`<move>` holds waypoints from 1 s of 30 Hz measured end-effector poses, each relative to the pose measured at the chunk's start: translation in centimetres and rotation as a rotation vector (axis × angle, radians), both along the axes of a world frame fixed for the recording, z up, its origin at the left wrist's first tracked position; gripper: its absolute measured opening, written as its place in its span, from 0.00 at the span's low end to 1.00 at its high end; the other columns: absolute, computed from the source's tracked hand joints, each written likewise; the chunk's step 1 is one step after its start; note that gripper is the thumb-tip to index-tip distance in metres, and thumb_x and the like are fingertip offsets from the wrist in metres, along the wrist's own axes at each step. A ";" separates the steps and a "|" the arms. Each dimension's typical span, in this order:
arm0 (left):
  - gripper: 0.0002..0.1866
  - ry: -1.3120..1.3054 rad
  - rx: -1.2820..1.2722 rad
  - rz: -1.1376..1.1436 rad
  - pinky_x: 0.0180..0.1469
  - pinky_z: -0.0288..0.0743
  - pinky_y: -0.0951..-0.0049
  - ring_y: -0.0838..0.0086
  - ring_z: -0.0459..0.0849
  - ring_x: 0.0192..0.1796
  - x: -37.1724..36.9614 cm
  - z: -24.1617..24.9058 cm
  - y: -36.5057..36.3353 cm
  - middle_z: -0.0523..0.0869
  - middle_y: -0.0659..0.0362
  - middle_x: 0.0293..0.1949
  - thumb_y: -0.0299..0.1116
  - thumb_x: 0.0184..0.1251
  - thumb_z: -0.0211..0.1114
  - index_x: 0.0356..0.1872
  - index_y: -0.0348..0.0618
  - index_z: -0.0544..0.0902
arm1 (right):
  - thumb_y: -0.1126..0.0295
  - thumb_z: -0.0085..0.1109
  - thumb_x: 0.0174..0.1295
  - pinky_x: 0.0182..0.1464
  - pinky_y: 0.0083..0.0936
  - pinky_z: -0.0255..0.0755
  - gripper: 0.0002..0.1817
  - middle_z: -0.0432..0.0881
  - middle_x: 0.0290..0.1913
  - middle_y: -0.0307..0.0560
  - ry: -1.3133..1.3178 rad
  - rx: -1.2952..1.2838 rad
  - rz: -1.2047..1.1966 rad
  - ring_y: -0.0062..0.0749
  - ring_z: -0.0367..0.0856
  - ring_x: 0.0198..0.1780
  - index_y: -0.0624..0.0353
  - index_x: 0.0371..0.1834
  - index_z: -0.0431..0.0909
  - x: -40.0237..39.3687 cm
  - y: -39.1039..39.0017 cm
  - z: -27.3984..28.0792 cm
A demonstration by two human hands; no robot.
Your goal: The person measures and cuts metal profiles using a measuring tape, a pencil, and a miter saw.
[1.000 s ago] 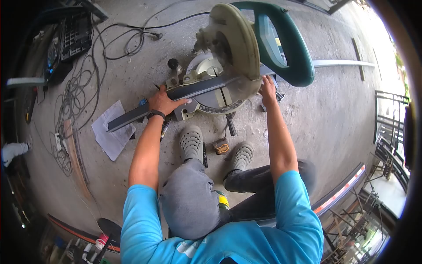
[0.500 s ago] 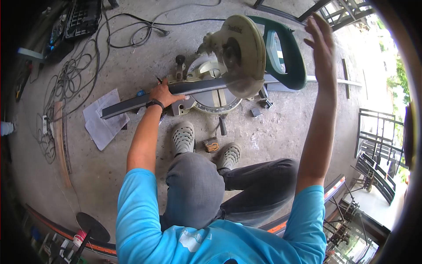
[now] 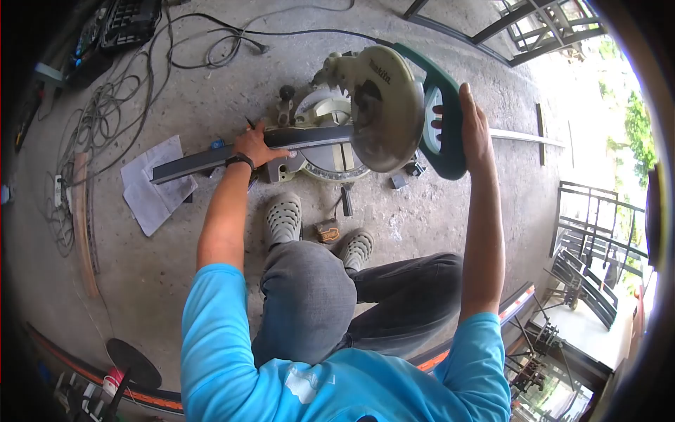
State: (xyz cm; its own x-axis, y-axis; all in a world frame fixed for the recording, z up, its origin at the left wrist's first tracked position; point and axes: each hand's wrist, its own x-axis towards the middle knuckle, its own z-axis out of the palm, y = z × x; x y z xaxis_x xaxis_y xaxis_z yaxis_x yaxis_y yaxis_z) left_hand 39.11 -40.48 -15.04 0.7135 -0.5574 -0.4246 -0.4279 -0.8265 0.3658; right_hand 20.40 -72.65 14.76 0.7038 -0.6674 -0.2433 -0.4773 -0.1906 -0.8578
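- The miter saw [image 3: 387, 105] stands on the concrete floor [image 3: 415, 225] in front of you, its round guard above the base and its green handle [image 3: 453, 141] on your right.
- The dark metal bar [image 3: 197, 164] lies across the saw's base; its left end reaches over the paper, and the saw head hides its other end.
- To your left, coiled cords [image 3: 98, 119] spread over the floor, with a narrow wooden strip [image 3: 84, 225] near them.
- The black case [image 3: 130, 24] lies open beyond the cords.
- The creased paper [image 3: 158, 186] lies on the floor, partly under the bar.
- Your right hand [image 3: 478, 137] is partly closed around the green handle, palm on its outer side and fingertips showing through its opening.
- Your left hand [image 3: 256, 148] is partly closed over the bar, left of the guard, fingers across its far side and thumb stretched out along its near side.
- The tape measure [image 3: 328, 231] lies between your shoes [image 3: 284, 218].
- A small dark offcut [image 3: 399, 182] sits on the floor near the saw's base.
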 end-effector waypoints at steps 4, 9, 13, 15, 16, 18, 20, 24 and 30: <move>0.63 0.038 0.030 -0.003 0.70 0.78 0.51 0.50 0.84 0.67 0.2 0.0 0.1 0.84 0.40 0.64 0.78 0.43 0.77 0.74 0.41 0.69 | 0.28 0.39 0.76 0.35 0.28 0.83 0.46 0.90 0.44 0.52 -0.004 0.016 -0.047 0.31 0.88 0.35 0.65 0.62 0.81 -2.7 1.2 -3.0; 0.64 0.016 0.040 0.006 0.70 0.77 0.51 0.49 0.83 0.67 -0.1 0.5 0.1 0.83 0.39 0.65 0.78 0.44 0.77 0.76 0.42 0.68 | 0.29 0.33 0.78 0.38 0.30 0.83 0.47 0.90 0.44 0.54 -0.064 0.073 -0.075 0.34 0.89 0.38 0.68 0.61 0.80 -5.6 1.9 -6.8; 0.64 0.033 0.042 0.027 0.69 0.78 0.51 0.48 0.84 0.66 -0.4 1.1 -0.1 0.83 0.39 0.64 0.78 0.43 0.77 0.76 0.42 0.69 | 0.30 0.29 0.79 0.41 0.31 0.82 0.47 0.91 0.43 0.54 -0.143 0.129 -0.095 0.35 0.90 0.39 0.68 0.60 0.80 -6.9 2.1 -9.2; 0.64 0.034 0.036 0.032 0.69 0.78 0.51 0.48 0.85 0.65 -0.4 1.2 0.0 0.84 0.39 0.63 0.78 0.42 0.77 0.76 0.43 0.69 | 0.30 0.29 0.79 0.41 0.32 0.82 0.47 0.91 0.43 0.54 -0.161 0.146 -0.101 0.35 0.90 0.39 0.68 0.59 0.81 -7.3 2.0 -10.2; 0.64 0.034 0.028 0.032 0.69 0.78 0.51 0.48 0.85 0.64 -0.4 1.2 0.0 0.84 0.39 0.62 0.78 0.42 0.77 0.76 0.43 0.69 | 0.30 0.28 0.79 0.42 0.32 0.82 0.48 0.91 0.43 0.55 -0.161 0.145 -0.089 0.36 0.90 0.39 0.69 0.57 0.82 -7.6 2.0 -10.6; 0.63 0.006 0.014 0.037 0.67 0.79 0.51 0.48 0.86 0.62 -0.5 1.3 0.0 0.86 0.39 0.59 0.77 0.41 0.78 0.74 0.42 0.71 | 0.32 0.27 0.80 0.44 0.32 0.82 0.45 0.89 0.44 0.55 -0.164 0.154 -0.095 0.36 0.89 0.40 0.66 0.62 0.79 -7.8 2.1 -10.9; 0.60 -0.046 0.006 0.045 0.63 0.82 0.53 0.48 0.88 0.59 -0.7 1.5 -0.1 0.89 0.40 0.55 0.75 0.40 0.79 0.69 0.39 0.75 | 0.33 0.26 0.81 0.45 0.32 0.83 0.45 0.89 0.44 0.55 -0.153 0.140 -0.096 0.36 0.88 0.40 0.66 0.65 0.78 -7.8 2.5 -10.7; 0.59 -0.069 -0.012 0.049 0.64 0.82 0.52 0.49 0.88 0.59 -0.8 0.9 0.0 0.89 0.40 0.54 0.76 0.38 0.80 0.66 0.39 0.77 | 0.33 0.26 0.81 0.44 0.31 0.82 0.45 0.89 0.44 0.54 -0.131 0.098 -0.099 0.36 0.88 0.40 0.66 0.65 0.78 -7.7 2.6 -10.6; 0.62 -0.046 -0.009 0.079 0.68 0.78 0.52 0.49 0.87 0.62 -0.9 0.9 -0.1 0.88 0.41 0.57 0.78 0.34 0.80 0.68 0.41 0.76 | 0.32 0.26 0.80 0.42 0.31 0.82 0.46 0.89 0.43 0.55 -0.132 0.137 -0.125 0.36 0.89 0.39 0.67 0.62 0.79 -7.1 2.5 -10.2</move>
State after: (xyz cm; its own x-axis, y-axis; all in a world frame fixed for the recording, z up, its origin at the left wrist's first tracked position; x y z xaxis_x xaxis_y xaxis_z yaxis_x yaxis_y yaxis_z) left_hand 38.23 -40.55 -14.18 0.7741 -0.5025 -0.3851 -0.3783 -0.8549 0.3550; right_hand 13.33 -70.18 4.53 0.6494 -0.7185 -0.2491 -0.3717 -0.0142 -0.9282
